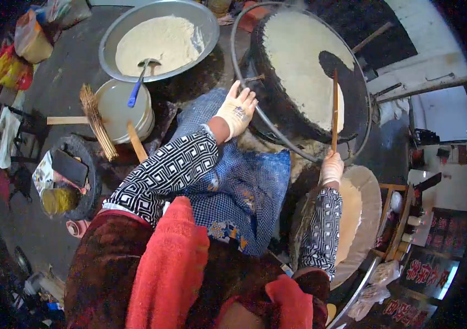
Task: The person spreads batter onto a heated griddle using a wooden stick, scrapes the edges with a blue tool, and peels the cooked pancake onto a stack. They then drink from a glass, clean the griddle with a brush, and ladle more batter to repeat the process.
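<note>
In the head view, my right hand (330, 167), in a pale glove, grips the near end of a long thin wooden stick (335, 109). The stick reaches across a round dark griddle (283, 101) coated with a pale layer of batter (299, 60). Its far end lies at a bare dark patch in that layer. My left hand (236, 112), gloved too, has its fingers spread beside the metal hoop (265, 117) that rings the griddle. Below the left hand hangs a blue checked cloth (239, 192).
A metal basin (104, 52) of pale flour holds a blue-handled ladle (137, 85). Near it stand a bucket (146, 120) of cloudy liquid and a straw brush (96, 123). A round tray (368, 219) with flat pale sheets sits under my right forearm. A phone (69, 167) lies at left.
</note>
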The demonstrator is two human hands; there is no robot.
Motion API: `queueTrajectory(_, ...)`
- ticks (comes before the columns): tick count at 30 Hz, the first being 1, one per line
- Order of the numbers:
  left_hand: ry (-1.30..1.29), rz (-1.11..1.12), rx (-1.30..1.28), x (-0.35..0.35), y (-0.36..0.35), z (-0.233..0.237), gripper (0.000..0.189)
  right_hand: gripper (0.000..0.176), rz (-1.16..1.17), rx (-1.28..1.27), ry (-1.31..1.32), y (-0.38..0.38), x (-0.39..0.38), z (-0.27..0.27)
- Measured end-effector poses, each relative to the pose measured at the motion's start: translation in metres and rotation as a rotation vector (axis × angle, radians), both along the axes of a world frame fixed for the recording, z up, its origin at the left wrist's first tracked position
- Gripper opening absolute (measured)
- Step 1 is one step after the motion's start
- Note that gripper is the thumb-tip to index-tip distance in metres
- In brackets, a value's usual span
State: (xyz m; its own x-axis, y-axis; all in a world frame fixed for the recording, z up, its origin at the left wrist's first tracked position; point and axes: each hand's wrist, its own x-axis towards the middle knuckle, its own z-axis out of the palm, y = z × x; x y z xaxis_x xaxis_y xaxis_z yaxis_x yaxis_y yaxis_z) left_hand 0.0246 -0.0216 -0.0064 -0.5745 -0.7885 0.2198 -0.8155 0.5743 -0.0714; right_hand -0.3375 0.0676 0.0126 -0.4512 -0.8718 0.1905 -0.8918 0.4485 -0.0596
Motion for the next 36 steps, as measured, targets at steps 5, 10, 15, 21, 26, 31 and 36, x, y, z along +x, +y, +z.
queueTrajectory(5,-0.036,0.085,0.059,0.001,-0.011,0.006,0.041,0.034,-0.048,0.081,0.038,0.002,-0.013,-0.015)
queueTrajectory(10,-0.048,0.124,0.037,0.008,-0.027,0.007,0.040,0.032,0.101,0.068,-0.001,0.002,0.011,0.001)
queueTrajectory(15,-0.075,0.189,0.079,0.020,-0.042,0.009,0.041,0.036,-0.074,0.063,0.029,0.005,-0.007,-0.008)
queueTrajectory(21,0.084,-0.010,0.112,-0.015,0.008,0.025,0.045,0.038,-0.054,0.132,0.048,0.003,0.011,-0.006)
queueTrajectory(26,-0.050,-0.071,0.044,-0.026,0.035,0.009,0.049,0.036,0.016,0.017,0.031,-0.003,-0.002,-0.006)
queueTrajectory(31,-0.093,-0.041,0.052,-0.015,0.025,0.007,0.047,0.035,0.109,0.090,0.000,0.019,0.032,-0.025)
queueTrajectory(36,-0.102,-0.029,0.029,-0.010,0.015,0.009,0.046,0.038,-0.052,0.017,-0.014,0.011,-0.011,-0.011)
